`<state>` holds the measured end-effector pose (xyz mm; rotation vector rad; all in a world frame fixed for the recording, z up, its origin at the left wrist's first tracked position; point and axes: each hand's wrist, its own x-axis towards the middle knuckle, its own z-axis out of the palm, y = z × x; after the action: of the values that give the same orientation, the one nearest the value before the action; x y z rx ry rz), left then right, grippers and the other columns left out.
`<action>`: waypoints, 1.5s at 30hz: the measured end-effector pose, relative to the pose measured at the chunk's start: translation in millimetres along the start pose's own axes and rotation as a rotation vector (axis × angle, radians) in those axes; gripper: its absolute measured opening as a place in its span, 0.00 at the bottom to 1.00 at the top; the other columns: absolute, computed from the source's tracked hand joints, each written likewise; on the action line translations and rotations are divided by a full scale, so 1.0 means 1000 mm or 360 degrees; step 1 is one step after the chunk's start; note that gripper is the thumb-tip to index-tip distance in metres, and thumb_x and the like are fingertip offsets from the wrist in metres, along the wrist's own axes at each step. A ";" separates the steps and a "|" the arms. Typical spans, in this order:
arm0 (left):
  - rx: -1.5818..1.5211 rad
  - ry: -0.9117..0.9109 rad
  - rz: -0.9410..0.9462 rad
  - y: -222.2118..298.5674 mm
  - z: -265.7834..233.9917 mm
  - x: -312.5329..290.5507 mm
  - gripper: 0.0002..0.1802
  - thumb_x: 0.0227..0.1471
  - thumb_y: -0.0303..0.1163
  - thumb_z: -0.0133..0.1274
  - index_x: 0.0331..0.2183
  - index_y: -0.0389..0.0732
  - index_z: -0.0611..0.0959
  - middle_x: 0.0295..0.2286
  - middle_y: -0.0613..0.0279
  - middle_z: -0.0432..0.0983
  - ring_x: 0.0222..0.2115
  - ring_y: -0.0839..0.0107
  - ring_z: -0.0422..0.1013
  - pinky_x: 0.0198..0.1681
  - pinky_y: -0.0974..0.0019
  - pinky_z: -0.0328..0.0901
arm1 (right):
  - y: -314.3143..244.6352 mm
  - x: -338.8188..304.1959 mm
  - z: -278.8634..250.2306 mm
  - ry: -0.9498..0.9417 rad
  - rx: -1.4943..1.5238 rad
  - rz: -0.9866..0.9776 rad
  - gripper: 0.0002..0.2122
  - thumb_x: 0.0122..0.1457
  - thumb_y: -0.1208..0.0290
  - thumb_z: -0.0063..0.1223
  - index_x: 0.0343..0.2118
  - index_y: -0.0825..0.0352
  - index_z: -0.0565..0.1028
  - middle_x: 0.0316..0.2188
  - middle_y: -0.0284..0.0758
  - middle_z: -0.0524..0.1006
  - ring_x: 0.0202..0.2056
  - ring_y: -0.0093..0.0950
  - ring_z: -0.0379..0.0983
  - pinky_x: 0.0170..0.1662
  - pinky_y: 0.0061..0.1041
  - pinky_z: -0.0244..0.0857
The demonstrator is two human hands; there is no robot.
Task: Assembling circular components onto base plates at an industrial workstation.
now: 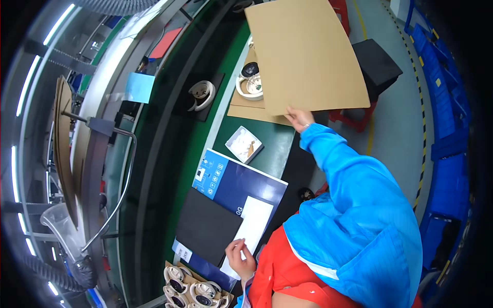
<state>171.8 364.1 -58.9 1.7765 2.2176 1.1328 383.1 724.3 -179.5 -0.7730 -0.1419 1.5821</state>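
My right hand point(299, 119) pinches the near edge of a large brown cardboard sheet point(313, 56). The sheet is tilted up over the far end of the green bench and partly hides white, ring-shaped parts point(250, 82) with round black pieces, lying on more cardboard. Close to my body, my left hand point(240, 258) has loosely bent fingers with nothing visible in them. It is over a white paper strip point(254, 220), beside a black square pad point(209, 226). Both strip and pad lie on a dark blue printed board point(241, 179).
A small white box point(244, 145) with white scraps inside stands beyond the blue board. More white ring parts point(197, 290) sit at the near left. On the belt at left, a black mat point(205, 105) carries a white part point(202, 95). A black box point(376, 66) stands on a red stool point(354, 120).
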 end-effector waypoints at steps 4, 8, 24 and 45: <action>0.0034 -0.0047 -0.0114 0.009 0.009 -0.008 0.12 0.38 0.15 0.49 0.29 0.39 0.78 0.28 0.57 0.69 0.29 0.63 0.68 0.30 0.69 0.63 | 0.044 0.045 0.059 0.0179 0.0362 -0.0019 0.16 0.53 0.84 0.38 0.46 0.67 0.61 0.44 0.38 0.64 0.46 0.33 0.63 0.50 0.35 0.59; 0.0119 0.0045 -0.0273 0.010 0.005 -0.023 0.12 0.38 0.15 0.48 0.29 0.39 0.78 0.28 0.56 0.69 0.29 0.63 0.68 0.30 0.69 0.63 | 0.080 0.066 0.101 0.0375 0.0637 0.0157 0.16 0.53 0.82 0.40 0.46 0.66 0.61 0.44 0.38 0.65 0.46 0.34 0.62 0.49 0.34 0.59; 0.0222 -0.0046 -0.0704 -0.038 -0.018 -0.042 0.12 0.43 0.22 0.48 0.35 0.40 0.75 0.33 0.56 0.69 0.32 0.63 0.68 0.34 0.68 0.63 | 0.127 -0.031 0.087 -0.0738 -0.0741 0.0887 0.13 0.52 0.77 0.45 0.41 0.73 0.66 0.35 0.37 0.71 0.38 0.26 0.68 0.43 0.22 0.65; 0.1239 0.0945 -0.1343 -0.208 -0.173 -0.194 0.18 0.41 0.30 0.53 0.37 0.37 0.72 0.35 0.51 0.67 0.38 0.56 0.62 0.41 0.59 0.57 | 0.253 -0.230 0.038 -0.1827 -0.2798 -0.0727 0.13 0.39 0.73 0.59 0.31 0.64 0.72 0.30 0.36 0.67 0.29 0.27 0.65 0.32 0.22 0.63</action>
<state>-18.5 99.8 -127.0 0.3386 3.5344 0.6564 143.2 478.1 -190.8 -0.8028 -2.5404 0.9294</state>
